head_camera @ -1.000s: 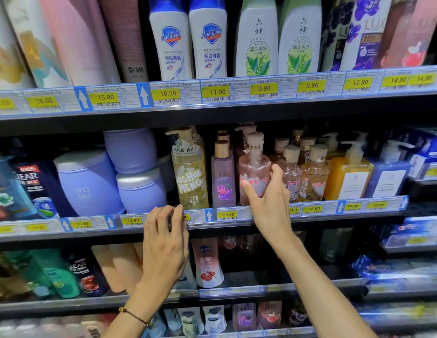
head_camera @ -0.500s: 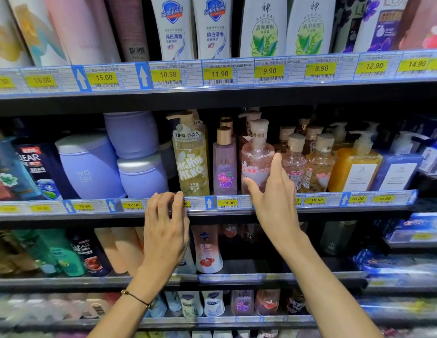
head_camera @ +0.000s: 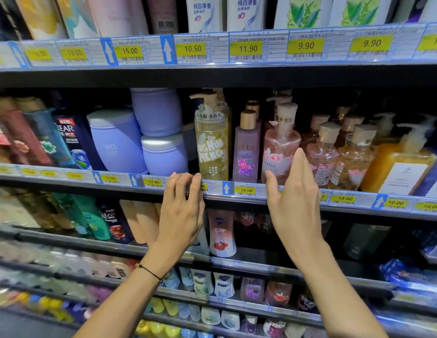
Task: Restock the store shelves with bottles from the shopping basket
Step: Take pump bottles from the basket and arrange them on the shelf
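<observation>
I'm seeing through a single wide-angle head camera, facing the store shelving (head_camera: 212, 76) nearly head-on and tilted slightly downward, within arm's reach. The middle shelf's price rail (head_camera: 246, 191) crosses centre; the wearer's forearms (head_camera: 120, 301) show at 5 and 7 o'clock.

Right hand (head_camera: 295, 203) at pink bottle (head_camera: 281, 147)

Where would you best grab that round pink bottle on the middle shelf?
Probably the narrow neck below the cap, from the front: the pink bottle stands upright at the shelf edge, its round belly crowded between the purple bottle and a clear bottle.
</observation>
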